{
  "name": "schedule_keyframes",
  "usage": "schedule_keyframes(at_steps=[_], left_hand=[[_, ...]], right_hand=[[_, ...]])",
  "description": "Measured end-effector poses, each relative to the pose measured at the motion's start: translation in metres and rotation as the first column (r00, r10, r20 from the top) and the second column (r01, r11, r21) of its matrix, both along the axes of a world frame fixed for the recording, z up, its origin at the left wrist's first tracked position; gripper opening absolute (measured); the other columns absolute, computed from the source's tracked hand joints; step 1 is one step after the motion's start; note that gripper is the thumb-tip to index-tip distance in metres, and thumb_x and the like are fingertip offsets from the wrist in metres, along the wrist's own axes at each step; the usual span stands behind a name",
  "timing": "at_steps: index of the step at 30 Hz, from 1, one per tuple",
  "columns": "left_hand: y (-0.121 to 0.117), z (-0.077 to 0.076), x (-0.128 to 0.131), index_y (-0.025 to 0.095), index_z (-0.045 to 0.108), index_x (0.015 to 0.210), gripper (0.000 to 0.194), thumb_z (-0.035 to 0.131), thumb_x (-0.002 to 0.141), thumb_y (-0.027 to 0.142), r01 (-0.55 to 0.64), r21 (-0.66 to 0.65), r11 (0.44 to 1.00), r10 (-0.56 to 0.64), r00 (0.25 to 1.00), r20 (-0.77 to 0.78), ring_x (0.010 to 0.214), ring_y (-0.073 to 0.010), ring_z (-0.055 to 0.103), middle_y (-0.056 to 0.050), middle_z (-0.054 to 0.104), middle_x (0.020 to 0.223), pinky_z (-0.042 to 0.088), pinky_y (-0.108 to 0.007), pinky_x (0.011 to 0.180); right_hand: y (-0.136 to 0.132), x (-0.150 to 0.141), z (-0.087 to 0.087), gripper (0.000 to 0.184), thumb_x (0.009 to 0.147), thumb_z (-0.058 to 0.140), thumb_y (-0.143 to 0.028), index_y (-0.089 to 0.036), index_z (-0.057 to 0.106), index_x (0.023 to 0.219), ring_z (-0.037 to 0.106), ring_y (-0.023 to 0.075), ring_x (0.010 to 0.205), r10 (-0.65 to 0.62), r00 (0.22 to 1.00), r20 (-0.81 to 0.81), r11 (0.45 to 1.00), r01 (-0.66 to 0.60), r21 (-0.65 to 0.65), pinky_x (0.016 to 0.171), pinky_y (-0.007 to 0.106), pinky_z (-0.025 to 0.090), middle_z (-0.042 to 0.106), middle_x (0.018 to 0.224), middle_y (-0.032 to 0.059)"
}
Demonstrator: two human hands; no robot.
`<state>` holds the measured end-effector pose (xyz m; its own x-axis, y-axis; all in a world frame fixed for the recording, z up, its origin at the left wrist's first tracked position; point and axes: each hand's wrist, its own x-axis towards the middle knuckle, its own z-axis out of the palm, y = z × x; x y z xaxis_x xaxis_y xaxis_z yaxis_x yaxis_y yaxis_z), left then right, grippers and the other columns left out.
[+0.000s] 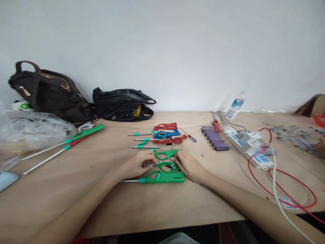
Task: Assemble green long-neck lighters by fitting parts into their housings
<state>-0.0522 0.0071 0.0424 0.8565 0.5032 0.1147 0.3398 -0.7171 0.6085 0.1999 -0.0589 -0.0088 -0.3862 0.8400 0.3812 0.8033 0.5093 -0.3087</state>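
My left hand [141, 164] is closed, its fingers pinching the metal tube [150, 165] of an opened green long-necked lighter. My right hand [189, 164] is closed at the other end of that lighter's green handle shell [169, 166], where pale wires and small inner parts lie. Its fingertips partly cover what they grip. Just behind the hands is another green handle shell [165, 154]. In front of them lies a green lighter [162, 177] with its handle shell closed. Farther back, opened red lighters [165, 126] and a blue lighter [169, 135] lie in a row, wires exposed.
A small purple screwdriver [192, 138] and a few screws [202, 155] lie right of the row. Beyond are a white power strip [254, 154], red cables and metal tools [299, 139]. Leftward are two long lighters [86, 133], a plastic bag [38, 130] and dark bags.
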Motion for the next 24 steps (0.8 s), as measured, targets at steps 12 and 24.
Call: schedule_keyframes(at_steps=[12,24], left_hand=[[0.002,-0.005,0.002,0.016,0.063,0.088,0.014,0.051,0.088,0.023,0.031,0.012,0.999,-0.031,0.999,0.032,0.081,-0.0164,0.056,-0.005,0.06,0.091,0.045,-0.027,0.073],[-0.003,-0.011,0.008,0.016,0.056,0.077,0.013,0.052,0.088,0.023,-0.016,0.136,0.991,0.019,1.0,-0.025,0.077,-0.0151,0.053,-0.004,0.057,0.089,0.042,-0.025,0.07]], right_hand=[[0.0,0.001,-0.001,0.009,0.095,0.039,-0.02,-0.021,0.045,0.088,0.051,0.0223,0.081,0.011,1.0,0.007,1.0,-0.011,0.002,0.073,0.036,0.044,0.058,0.088,0.0075],[0.001,0.002,0.001,0.01,0.094,0.04,-0.02,-0.02,0.047,0.088,0.051,0.022,0.081,0.018,0.999,-0.03,0.999,-0.019,-0.032,0.075,0.037,0.045,0.056,0.088,0.0072]])
